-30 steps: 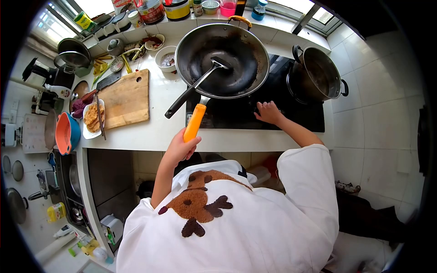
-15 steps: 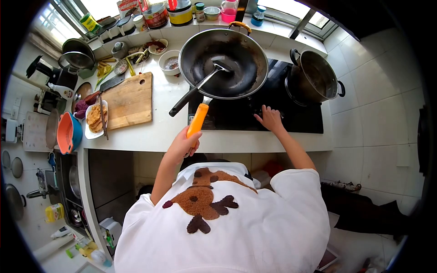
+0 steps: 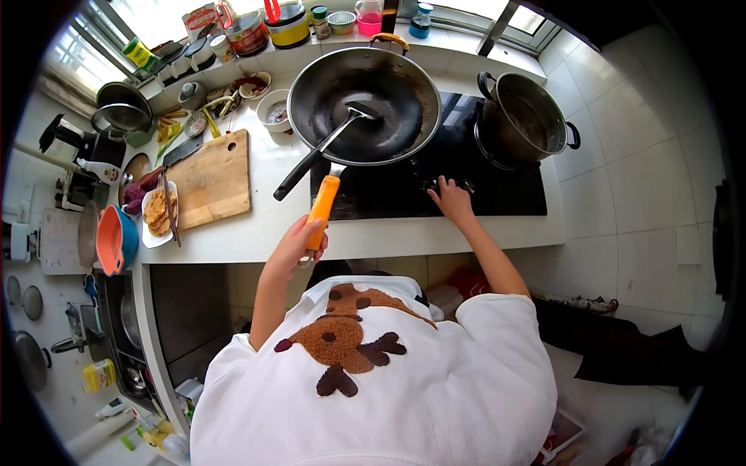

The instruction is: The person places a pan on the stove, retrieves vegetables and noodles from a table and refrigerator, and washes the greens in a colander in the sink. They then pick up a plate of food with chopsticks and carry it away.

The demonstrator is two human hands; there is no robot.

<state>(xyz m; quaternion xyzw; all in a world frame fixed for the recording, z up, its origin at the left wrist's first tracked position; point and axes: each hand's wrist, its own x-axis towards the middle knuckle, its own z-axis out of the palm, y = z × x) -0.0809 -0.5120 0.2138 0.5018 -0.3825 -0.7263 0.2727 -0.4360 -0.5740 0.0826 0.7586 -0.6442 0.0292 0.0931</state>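
Observation:
My left hand [image 3: 291, 247] is wrapped round the orange handle [image 3: 322, 210] of a large dark wok [image 3: 412, 101]. The wok rests over the left part of the black cooktop [image 3: 373, 198]. A spatula [image 3: 315, 155] lies in it, its metal head on the wok's bottom and its black grip over the near left rim. Over the cooktop's front controls, my right hand [image 3: 454, 200] holds nothing; its fingers are apart and the fingertips meet the panel. Whether they press or turn something I cannot tell.
A deep two-handled pot [image 3: 524, 124] stands on the right burner. Left of the wok are a white bowl [image 3: 274, 111], a wooden cutting board [image 3: 214, 182], a cleaver [image 3: 186, 151], a plate of food with chopsticks [image 3: 159, 213] and an orange colander [image 3: 114, 245]. Jars [image 3: 287, 27] line the sill.
The whole view has shifted slightly, so the wok and counter sit further left. My left hand still grips the handle. My right hand's fingers have moved a little on the control panel.

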